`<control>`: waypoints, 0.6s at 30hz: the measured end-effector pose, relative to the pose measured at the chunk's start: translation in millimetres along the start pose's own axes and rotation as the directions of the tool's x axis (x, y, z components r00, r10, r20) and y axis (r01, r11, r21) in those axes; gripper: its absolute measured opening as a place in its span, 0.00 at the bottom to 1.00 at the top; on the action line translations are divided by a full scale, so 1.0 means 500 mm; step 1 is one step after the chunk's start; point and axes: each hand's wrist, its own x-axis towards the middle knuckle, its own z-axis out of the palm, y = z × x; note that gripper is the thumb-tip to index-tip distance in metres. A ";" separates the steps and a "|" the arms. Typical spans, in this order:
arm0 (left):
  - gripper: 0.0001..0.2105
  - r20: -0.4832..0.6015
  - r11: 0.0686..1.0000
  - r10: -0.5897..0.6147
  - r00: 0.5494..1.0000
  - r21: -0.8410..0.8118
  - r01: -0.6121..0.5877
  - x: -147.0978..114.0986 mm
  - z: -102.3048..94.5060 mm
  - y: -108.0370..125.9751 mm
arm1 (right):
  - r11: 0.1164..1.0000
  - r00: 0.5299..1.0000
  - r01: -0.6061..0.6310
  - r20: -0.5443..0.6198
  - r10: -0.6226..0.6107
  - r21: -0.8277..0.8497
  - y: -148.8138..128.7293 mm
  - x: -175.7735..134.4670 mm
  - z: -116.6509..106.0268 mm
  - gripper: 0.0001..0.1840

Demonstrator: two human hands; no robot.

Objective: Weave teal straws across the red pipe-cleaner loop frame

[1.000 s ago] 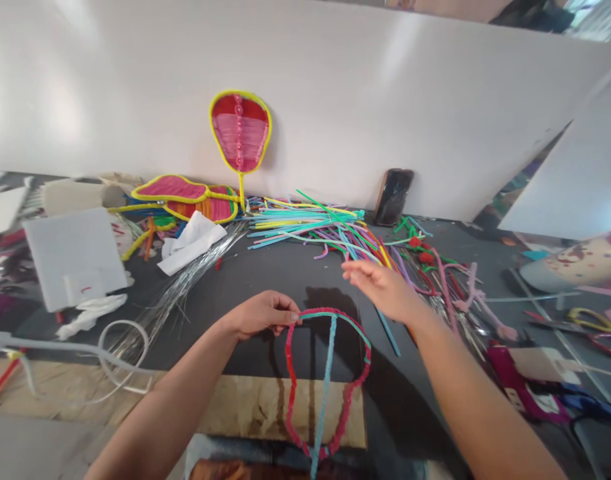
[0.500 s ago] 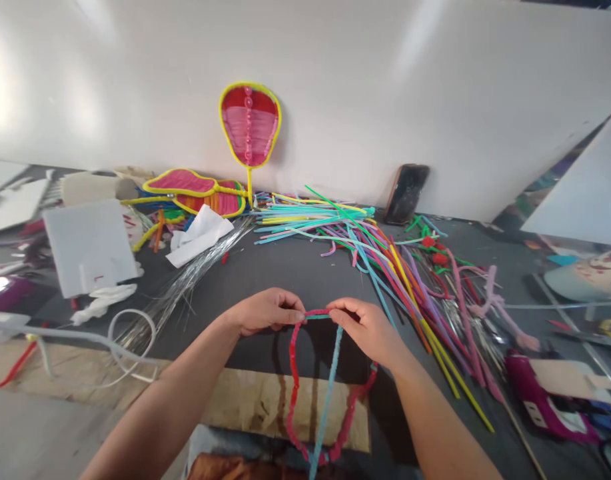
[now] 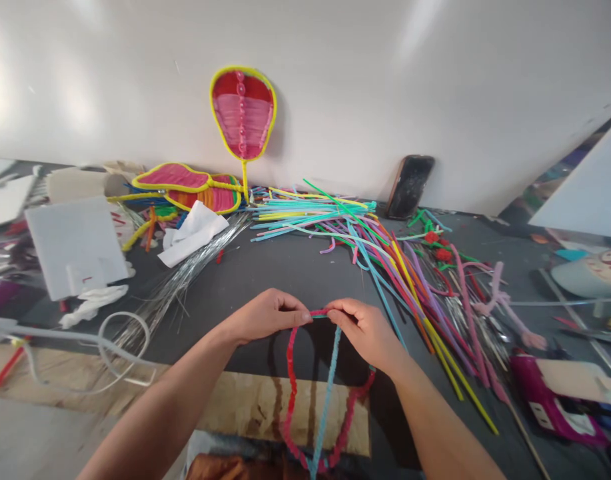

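Note:
Between my hands hangs a loop of red and pink pipe cleaner (image 3: 291, 381), its top edge pinched on both sides. My left hand (image 3: 272, 313) grips the upper left of this loop between thumb and fingers. Close beside it, my right hand (image 3: 365, 330) pinches the top right part, the fingertips a short gap from the left ones. A light blue pipe cleaner (image 3: 328, 393) runs from under the right fingers down through the loop's middle to its bottom. Part of the loop's right side is hidden behind my right hand.
Many coloured pipe cleaners (image 3: 310, 213) lie at the back and right. A yellow-edged pink paddle shape (image 3: 244, 120) stands against the white wall. A phone (image 3: 410, 187) leans there too. Bare wires (image 3: 185, 273) lie left; a magenta tool (image 3: 550, 400) sits right.
My left hand has shifted slightly right, closer to my right hand, shortening the stretch of pipe cleaner between them. The camera view has turned a little.

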 end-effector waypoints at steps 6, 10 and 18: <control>0.14 -0.092 0.998 -0.029 0.995 0.047 0.033 0.002 0.010 0.001 | 0.999 1.000 0.028 -0.012 -0.028 -0.030 0.001 0.000 -0.003 0.12; 0.14 -0.117 0.998 -0.047 0.992 0.024 0.050 0.004 0.009 0.000 | 0.999 0.997 -0.043 -0.065 0.044 0.018 0.008 -0.006 -0.024 0.17; 0.14 -0.104 0.998 -0.048 0.993 0.029 0.051 0.003 0.005 0.000 | 0.990 0.997 0.043 -0.051 -0.050 -0.136 0.011 -0.007 -0.014 0.10</control>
